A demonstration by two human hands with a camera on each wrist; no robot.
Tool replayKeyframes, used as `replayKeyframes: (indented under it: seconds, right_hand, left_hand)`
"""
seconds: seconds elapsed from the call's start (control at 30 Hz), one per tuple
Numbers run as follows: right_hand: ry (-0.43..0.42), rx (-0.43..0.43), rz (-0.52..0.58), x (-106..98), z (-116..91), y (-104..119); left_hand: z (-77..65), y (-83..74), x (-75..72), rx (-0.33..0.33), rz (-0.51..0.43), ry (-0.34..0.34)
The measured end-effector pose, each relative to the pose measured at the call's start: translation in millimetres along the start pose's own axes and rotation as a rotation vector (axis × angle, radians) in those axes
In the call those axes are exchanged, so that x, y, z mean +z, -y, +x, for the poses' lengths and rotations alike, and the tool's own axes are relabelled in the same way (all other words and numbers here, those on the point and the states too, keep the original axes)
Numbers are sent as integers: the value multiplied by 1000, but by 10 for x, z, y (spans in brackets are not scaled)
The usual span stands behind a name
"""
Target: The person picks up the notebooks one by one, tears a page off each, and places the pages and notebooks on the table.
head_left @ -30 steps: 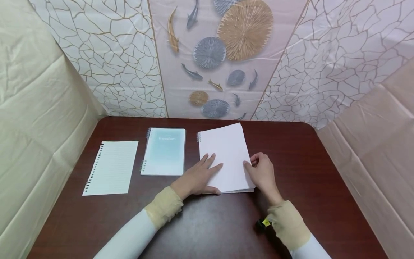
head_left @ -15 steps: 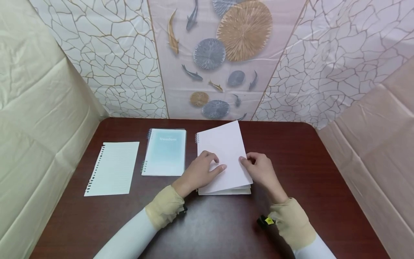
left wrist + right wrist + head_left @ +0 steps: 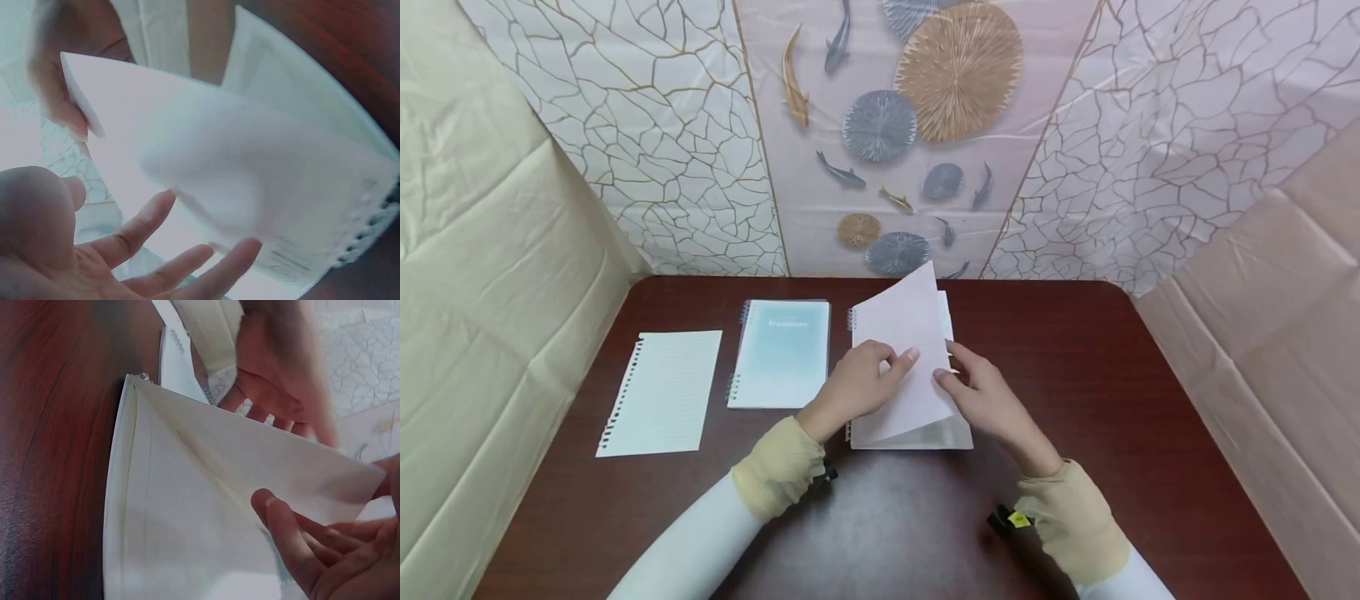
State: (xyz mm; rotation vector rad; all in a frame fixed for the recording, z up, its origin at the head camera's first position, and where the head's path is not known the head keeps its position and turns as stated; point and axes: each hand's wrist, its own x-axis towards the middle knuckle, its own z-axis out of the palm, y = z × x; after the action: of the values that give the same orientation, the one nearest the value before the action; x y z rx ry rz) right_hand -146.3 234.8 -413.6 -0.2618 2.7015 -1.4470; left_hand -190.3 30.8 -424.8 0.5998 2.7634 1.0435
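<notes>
A white spiral notebook (image 3: 895,367) lies partly opened on the table, its top leaf raised at the right side and slanting up. Ruled paper (image 3: 187,512) shows beneath that leaf in the right wrist view. My right hand (image 3: 988,396) pinches the leaf's free edge, thumb on top and fingers behind it. My left hand (image 3: 861,383) hovers over the leaf near the coil side, fingers loosely bent. In the left wrist view its fingertips (image 3: 169,194) overlap the white cover, and small print shows near the coil.
Left of the notebook lies a blue-and-white spiral notebook (image 3: 786,354) marked "freedom". Farther left is a loose ruled sheet (image 3: 658,392) with a torn, perforated edge. The dark red-brown table (image 3: 1112,375) is bordered by patterned cloth walls (image 3: 700,167).
My right hand has raised the notebook's top leaf and drawn it leftward, widening the gap over the pages. My left hand has come off its flat, spread press on the cover.
</notes>
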Motion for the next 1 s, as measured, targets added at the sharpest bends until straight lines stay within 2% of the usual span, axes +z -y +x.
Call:
replayKeyframes:
  seconds: [0.17,0.27,0.47,0.53,0.67,0.77,1.0]
  right_hand:
    - [12,-65,11,104,24,139]
    - [47,-113,-13,199,25,225]
    - [153,-224,26,416,52,417]
    - [179,-257,32,491,67,464]
    - [198,-290,25,619,92,514]
    - [208,-302,18,685,111,516]
    - [207,-306,-25,736,134,453]
  left_hand:
    - [78,-87,-211,-47,-55,46]
    - [66,-102,-360,-90,-121,66]
    - [-6,-82,-606,-192,-413,140]
    - [-21,-73,-661,-211,-470,161]
    - [-43,-15,-735,-197,-406,154]
    - [-57,54,-782,-156,-365,137]
    - [-138,255,-917,-109,-509,181]
